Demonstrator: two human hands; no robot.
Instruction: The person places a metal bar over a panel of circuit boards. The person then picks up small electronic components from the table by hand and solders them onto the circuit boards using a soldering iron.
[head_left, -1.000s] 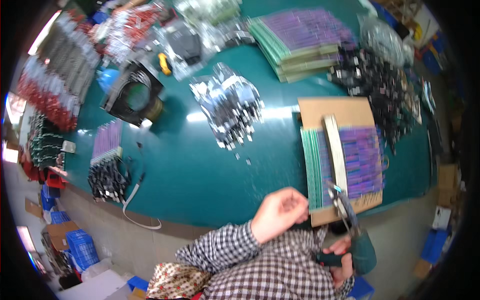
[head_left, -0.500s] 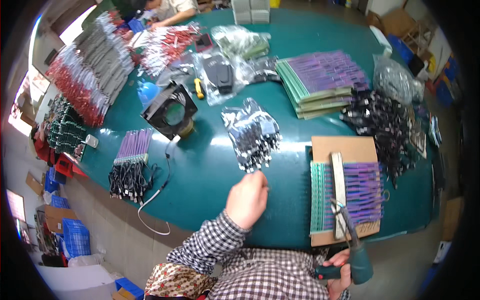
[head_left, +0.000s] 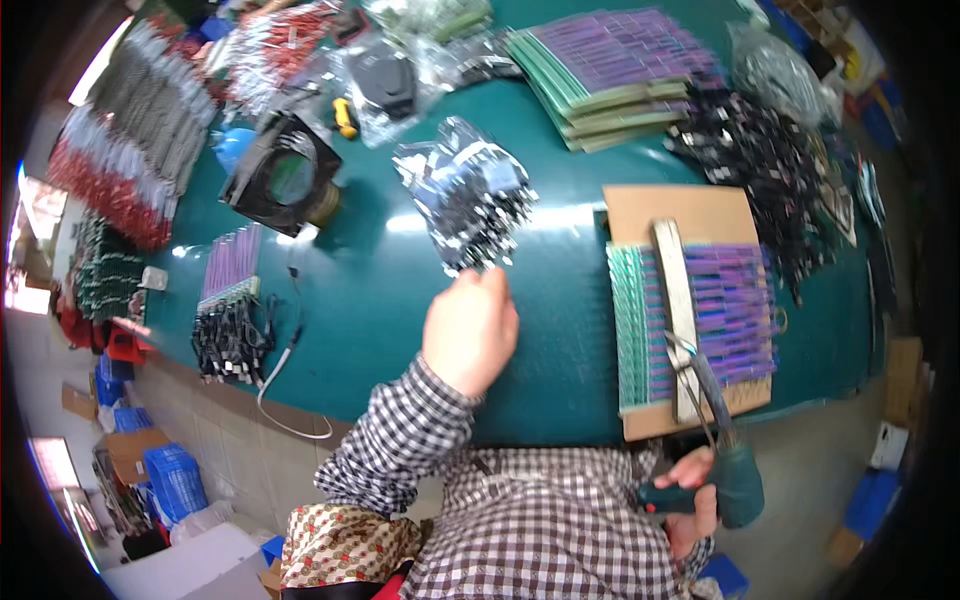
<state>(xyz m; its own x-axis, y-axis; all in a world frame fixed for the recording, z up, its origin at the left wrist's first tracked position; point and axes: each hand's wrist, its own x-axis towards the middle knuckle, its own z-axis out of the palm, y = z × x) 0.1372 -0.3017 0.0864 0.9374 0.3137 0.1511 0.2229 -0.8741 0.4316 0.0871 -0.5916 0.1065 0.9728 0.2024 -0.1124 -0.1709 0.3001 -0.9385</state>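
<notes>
My left hand (head_left: 468, 330) reaches over the table with its fingers closed at the near edge of a pile of short black cables (head_left: 480, 225) with silver ends. The pile lies partly in a clear plastic bag (head_left: 430, 165). What the fingertips pinch, if anything, is hidden. Low at the right, my right hand (head_left: 700, 510) is wrapped round the handle of a dark green soldering gun (head_left: 738, 485). Its tip points over a cardboard sheet (head_left: 675, 210) bearing rows of green strips with purple wires (head_left: 715, 310). A pale bar (head_left: 675, 300) lies across those rows.
A black fan-like device (head_left: 285, 178) stands left of the bag. Stacked purple-wired boards (head_left: 610, 75) and a heap of black cables (head_left: 750, 170) occupy the far right. A wired bundle (head_left: 230, 310) and a white cord (head_left: 275, 385) lie at left. Red-and-white strips (head_left: 110, 175) rise beyond.
The whole view has shifted, so the table's contents sit higher in the picture. My left hand stays at the cable pile's near edge, and my right hand still holds the soldering gun.
</notes>
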